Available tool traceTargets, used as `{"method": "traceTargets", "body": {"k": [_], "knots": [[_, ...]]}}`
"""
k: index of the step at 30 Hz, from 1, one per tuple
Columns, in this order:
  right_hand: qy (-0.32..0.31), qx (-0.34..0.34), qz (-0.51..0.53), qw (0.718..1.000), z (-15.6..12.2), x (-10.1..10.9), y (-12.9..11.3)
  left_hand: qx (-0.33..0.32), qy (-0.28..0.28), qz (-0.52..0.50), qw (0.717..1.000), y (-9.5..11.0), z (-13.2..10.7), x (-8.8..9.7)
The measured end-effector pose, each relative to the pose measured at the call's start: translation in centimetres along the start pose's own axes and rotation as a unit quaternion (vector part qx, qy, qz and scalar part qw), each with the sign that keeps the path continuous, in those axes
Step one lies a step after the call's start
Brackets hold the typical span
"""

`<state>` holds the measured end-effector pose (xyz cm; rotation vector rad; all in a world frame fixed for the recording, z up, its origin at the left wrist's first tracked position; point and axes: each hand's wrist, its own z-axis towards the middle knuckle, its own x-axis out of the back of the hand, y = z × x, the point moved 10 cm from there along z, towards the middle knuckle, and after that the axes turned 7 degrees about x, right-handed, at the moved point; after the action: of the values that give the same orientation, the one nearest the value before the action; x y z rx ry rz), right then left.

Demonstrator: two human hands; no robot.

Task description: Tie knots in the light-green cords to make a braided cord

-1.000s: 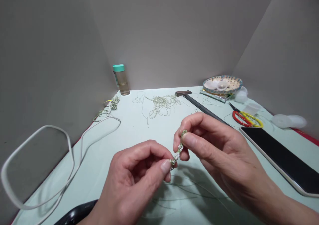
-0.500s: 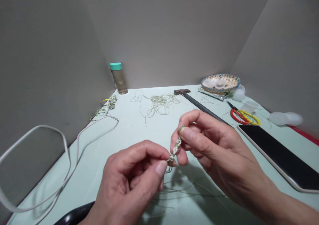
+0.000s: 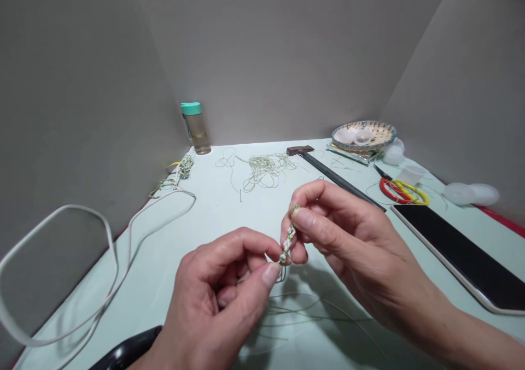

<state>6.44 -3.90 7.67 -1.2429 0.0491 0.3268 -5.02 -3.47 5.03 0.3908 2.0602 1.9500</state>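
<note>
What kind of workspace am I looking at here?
Likely a small craft bench for beading or knotting, walled by plain grey panels. Both hands hold a beaded cord; loose thread, scissors and a woven tray lie on the pale table.

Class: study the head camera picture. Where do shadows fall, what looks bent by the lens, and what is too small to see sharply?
Head view: soft shadows lie on the table beneath both hands; the white cable and tablet bow near the edges; the beaded cord between left hand and right hand is too small to resolve.
</note>
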Motion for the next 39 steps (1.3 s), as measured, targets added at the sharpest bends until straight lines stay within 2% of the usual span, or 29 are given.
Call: {"method": "traceTargets", "body": {"k": [4, 8, 11, 14, 19, 23, 25, 29, 33, 36, 39], "knots": [[-0.002, -0.001, 0.004, 1.000, 0.2, -0.2, 0.1, 0.018, 0.030, -0.028, 0.999, -0.2, -0.2, 0.2], [-0.001, -0.004, 0.006, 1.000, 0.3, -0.2, 0.1, 0.039, 0.005, -0.052, 0.998, -0.7, 0.1, 0.0], [-0.006, 0.003, 0.000, 1.000, 0.3, -0.3, 0.0, 0.024, -0.007, -0.058, 0.998, -0.7, 0.2, 0.1], [-0.020, 0.008, -0.027, 0.999, 0.2, -0.5, 0.0, -0.003, 0.008, -0.072, 0.997, -0.4, 0.2, 0.7], [-0.087, -0.086, -0.053, 0.991, -0.4, -1.9, 2.4, -0.049, 0.029, -0.088, 0.995, 0.6, 0.0, 1.5], [-0.074, -0.133, -0.031, 0.988, -0.8, -2.1, 3.7, -0.061, 0.063, -0.086, 0.992, 0.7, -0.3, 2.0], [-0.066, -0.138, -0.042, 0.987, -0.9, -2.1, 3.7, -0.061, 0.070, -0.086, 0.992, 0.5, -0.3, 2.1], [-0.064, -0.106, -0.060, 0.990, -0.9, -2.3, 2.8, -0.053, 0.059, -0.094, 0.992, 0.1, -0.1, 2.2], [-0.056, -0.117, 0.008, 0.991, -1.0, -2.6, 2.9, -0.054, 0.051, -0.096, 0.993, 0.1, 0.0, 2.1], [-0.076, -0.129, 0.066, 0.986, -0.9, -3.5, 2.9, -0.052, 0.040, -0.100, 0.993, 0.3, -0.1, 1.9], [-0.074, -0.128, 0.065, 0.987, -0.9, -3.5, 2.7, -0.041, 0.036, -0.108, 0.993, 0.5, -0.3, 1.8]]}}
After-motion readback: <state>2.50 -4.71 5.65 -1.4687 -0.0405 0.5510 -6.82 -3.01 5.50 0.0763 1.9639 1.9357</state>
